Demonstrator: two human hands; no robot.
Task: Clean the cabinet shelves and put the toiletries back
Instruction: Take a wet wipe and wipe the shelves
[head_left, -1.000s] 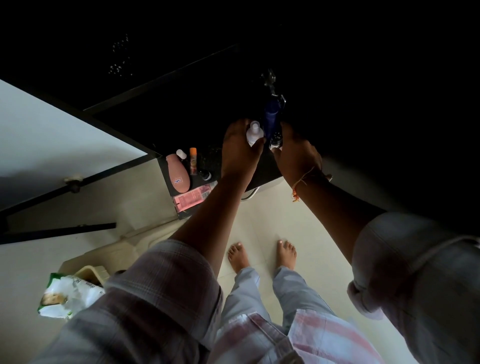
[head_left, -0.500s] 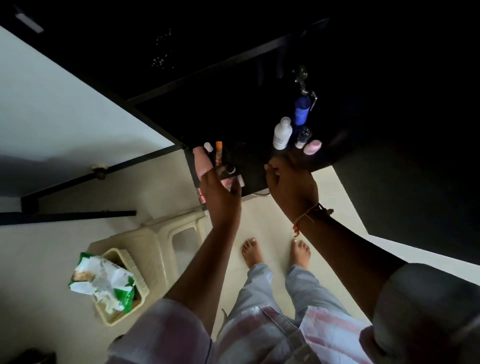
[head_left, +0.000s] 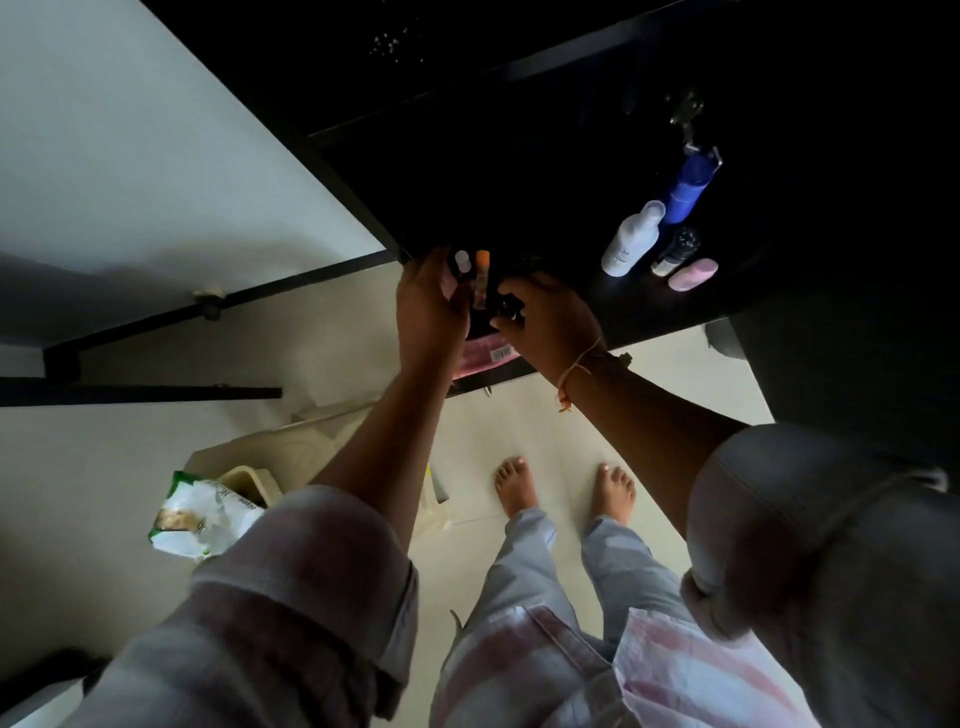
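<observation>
On the dark shelf (head_left: 623, 306), our left hand (head_left: 428, 306) curls round a pink bottle — mostly hidden — while our right hand (head_left: 550, 322) seemingly pinches a small dark item (head_left: 506, 306); right of them stands a white bottle (head_left: 631, 239).

Dark shelf (head_left: 649, 312) taken as landmark. At its left end, left hand (head_left: 431, 306) curls round something pink, mostly hidden. Right hand (head_left: 550, 322) just beside it pinches a small dark item (head_left: 506, 306). Orange tube (head_left: 482, 278) upright between the hands. Pink packet (head_left: 485, 353) at the shelf's front edge, under the hands. Toward the right end: white bottle (head_left: 631, 239), blue bottle (head_left: 688, 187), small dark bottle (head_left: 675, 252), pink container (head_left: 693, 274), clustered. Below the shelf, bare feet on pale floor (head_left: 550, 426).
</observation>
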